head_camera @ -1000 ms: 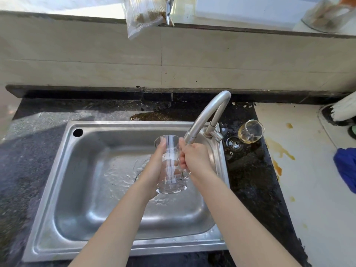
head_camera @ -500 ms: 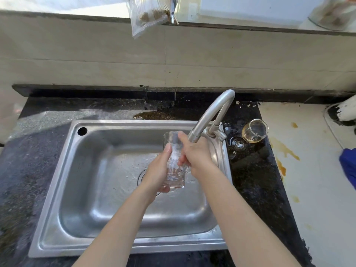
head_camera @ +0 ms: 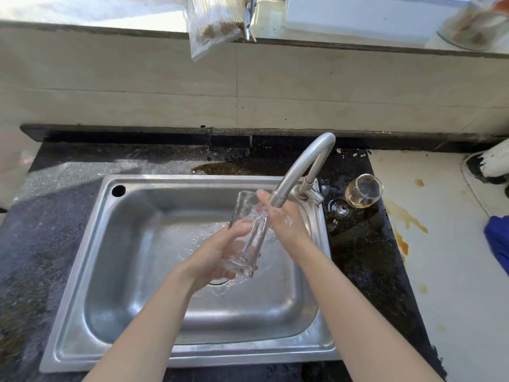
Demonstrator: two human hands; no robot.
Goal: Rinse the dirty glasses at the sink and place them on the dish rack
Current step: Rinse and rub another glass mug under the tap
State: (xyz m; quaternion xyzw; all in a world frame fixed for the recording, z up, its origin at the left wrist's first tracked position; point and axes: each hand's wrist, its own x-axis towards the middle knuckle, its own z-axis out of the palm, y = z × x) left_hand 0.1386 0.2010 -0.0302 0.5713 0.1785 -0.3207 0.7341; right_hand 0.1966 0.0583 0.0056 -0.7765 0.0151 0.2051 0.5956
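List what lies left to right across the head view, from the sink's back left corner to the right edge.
Overflow hole → tall glass → right hand → small glass holding a yellowish liquid → blue cloth. The left hand and the tap overlap these, so they are left out.

Nothing can be read: the tall glass point(head_camera: 248, 230), the small glass point(head_camera: 363, 190), the sink point(head_camera: 192, 179), the tap point(head_camera: 303, 164) and the plastic bag point(head_camera: 212, 23) show no legible words, brands or numbers.
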